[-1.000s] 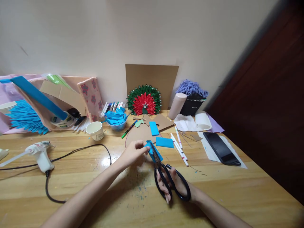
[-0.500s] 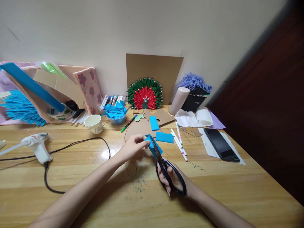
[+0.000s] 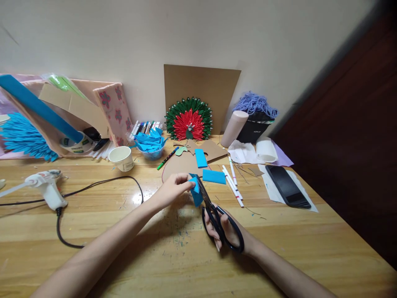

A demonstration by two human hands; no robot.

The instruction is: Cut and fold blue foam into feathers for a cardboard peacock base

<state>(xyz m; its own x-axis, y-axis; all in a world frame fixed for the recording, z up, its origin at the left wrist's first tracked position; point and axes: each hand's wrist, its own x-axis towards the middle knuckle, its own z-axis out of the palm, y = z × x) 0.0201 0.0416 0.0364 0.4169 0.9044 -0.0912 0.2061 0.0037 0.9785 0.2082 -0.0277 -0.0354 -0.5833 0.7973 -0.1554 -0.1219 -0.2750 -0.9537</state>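
Observation:
My left hand (image 3: 174, 187) pinches a folded blue crepe-paper piece (image 3: 196, 192) between thumb and fingers, above the table. My right hand (image 3: 230, 235) has its fingers through the black handles of a pair of scissors (image 3: 212, 210). The scissor blades point up and away, lying along the right side of the held paper; whether they touch it I cannot tell. Just beyond lie two blue paper rectangles, one upright (image 3: 201, 158) on brown cardboard (image 3: 182, 164) and one sideways (image 3: 214, 176).
White-barrelled markers (image 3: 232, 188) and a phone (image 3: 288, 187) lie to the right. On the left are a glue gun (image 3: 49, 189) with its cord, a paper cup (image 3: 120, 159) and a bowl of blue paper pieces (image 3: 152, 154). A red-green peacock craft (image 3: 190, 120) stands behind.
The blue paper showing right of the scissor blades is no longer there; the held piece now lies only on their left. Both hands keep nearly the same place, and the view has shifted slightly.

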